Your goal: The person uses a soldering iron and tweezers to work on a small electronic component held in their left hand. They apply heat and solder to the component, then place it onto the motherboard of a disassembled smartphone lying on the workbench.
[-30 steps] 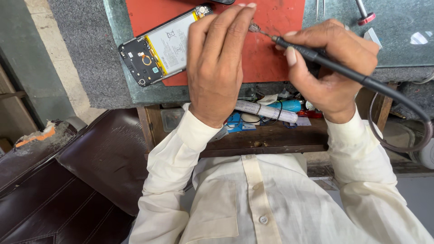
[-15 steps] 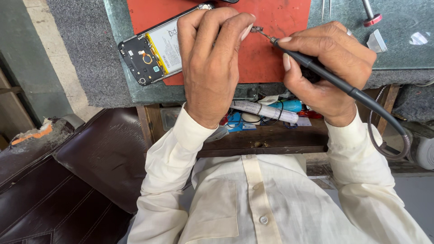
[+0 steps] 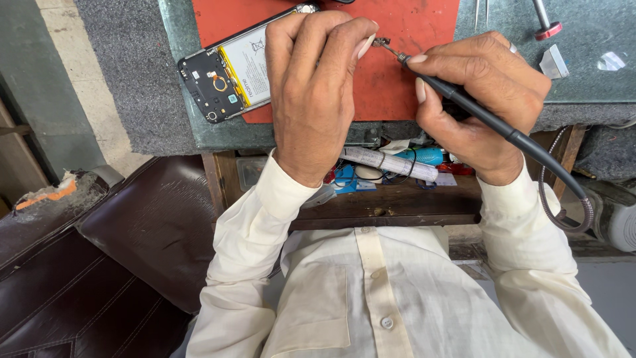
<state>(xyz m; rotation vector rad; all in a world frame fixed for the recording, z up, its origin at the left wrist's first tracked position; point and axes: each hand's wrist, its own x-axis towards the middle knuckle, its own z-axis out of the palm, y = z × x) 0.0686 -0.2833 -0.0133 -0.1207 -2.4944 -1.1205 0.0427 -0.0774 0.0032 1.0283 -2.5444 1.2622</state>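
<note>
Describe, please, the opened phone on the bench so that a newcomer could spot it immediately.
Start at the red mat on the green glass bench top. At the mat's left edge, partly under the left hand, lies the opened phone, tilted, with its back cover off. Nothing else nearby shows a black inner frame and a pale battery edged in yellow.

Phone-repair workshop: opened phone, soldering iron.

Left hand pinching a small metal part, right hand gripping a black corded tool over red mat.
</note>
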